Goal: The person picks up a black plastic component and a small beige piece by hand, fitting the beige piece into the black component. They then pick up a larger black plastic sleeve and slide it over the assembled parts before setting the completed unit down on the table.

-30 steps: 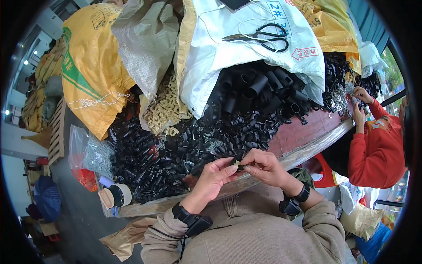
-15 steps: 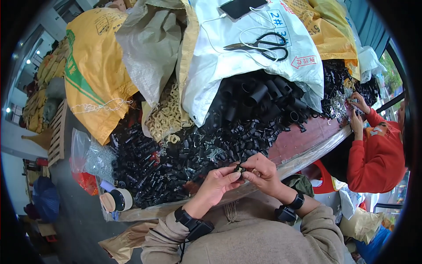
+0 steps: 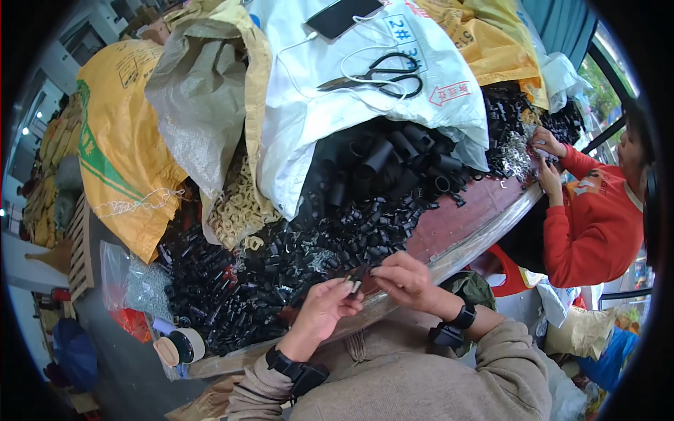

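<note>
My left hand [image 3: 327, 306] pinches a small black part [image 3: 356, 278] with a pale piece on it, over the table's front edge. Just right of it, my right hand [image 3: 407, 282] has thumb and fingertips pressed together; whatever they hold is too small to make out. The two hands are slightly apart. Beyond them spreads a heap of small black plastic parts [image 3: 210, 291], with a patch of small silvery metal pieces [image 3: 319, 258] among them. Larger black tubes [image 3: 379, 156] spill from a white woven sack [image 3: 295, 147]. Beige ring-like pieces [image 3: 239, 214] pour from a neighbouring sack.
Black-handled scissors [image 3: 379, 76] and a phone [image 3: 342, 17] with a white cable lie on the white sack. A lidded jar [image 3: 188, 345] stands at the table's left corner, near a clear bag of small pieces [image 3: 147, 286]. At right, a person in red [image 3: 597, 217] handles metal pieces.
My hands have drawn apart, the left one keeping the black part. The surroundings have shifted left in the view, with the left side lower.
</note>
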The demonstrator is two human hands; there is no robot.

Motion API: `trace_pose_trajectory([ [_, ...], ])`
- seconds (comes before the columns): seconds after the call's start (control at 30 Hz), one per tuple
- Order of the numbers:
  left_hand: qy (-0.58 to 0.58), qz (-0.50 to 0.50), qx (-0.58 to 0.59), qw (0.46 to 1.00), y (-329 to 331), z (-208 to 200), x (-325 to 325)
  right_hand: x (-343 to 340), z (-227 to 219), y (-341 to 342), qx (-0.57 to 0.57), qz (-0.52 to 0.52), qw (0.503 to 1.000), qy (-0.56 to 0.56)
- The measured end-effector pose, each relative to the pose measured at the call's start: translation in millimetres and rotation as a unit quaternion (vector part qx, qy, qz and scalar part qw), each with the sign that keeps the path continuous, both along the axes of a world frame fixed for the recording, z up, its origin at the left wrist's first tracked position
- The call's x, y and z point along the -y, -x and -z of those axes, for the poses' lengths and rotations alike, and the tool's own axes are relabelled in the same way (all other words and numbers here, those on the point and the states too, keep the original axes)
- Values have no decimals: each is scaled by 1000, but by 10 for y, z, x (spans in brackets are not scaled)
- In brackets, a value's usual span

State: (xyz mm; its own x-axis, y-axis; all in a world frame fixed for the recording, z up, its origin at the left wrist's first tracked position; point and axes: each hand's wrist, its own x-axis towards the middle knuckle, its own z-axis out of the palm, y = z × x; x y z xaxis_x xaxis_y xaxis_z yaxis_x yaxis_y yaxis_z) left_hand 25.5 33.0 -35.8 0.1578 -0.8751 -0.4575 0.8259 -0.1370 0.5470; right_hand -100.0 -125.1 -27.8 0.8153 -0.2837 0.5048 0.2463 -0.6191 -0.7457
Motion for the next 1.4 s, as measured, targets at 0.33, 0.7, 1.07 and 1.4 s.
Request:
trace_pose_trajectory([
  [0.33,19,-18,17,1000,7,12,-21,1124,401,187,-57,379,907,-176],
  [0.7,-21,-16,30,999,-44,-28,132,1296,387,34,-178,249,952,24],
  [1.07,8,-54,58,997,16,-198,10,658,-285,164,-105,34,990,-92],
  [1.4,6,40,154,987,36,-294,-65,206,-384,-18,-168,-153,970,-92],
])
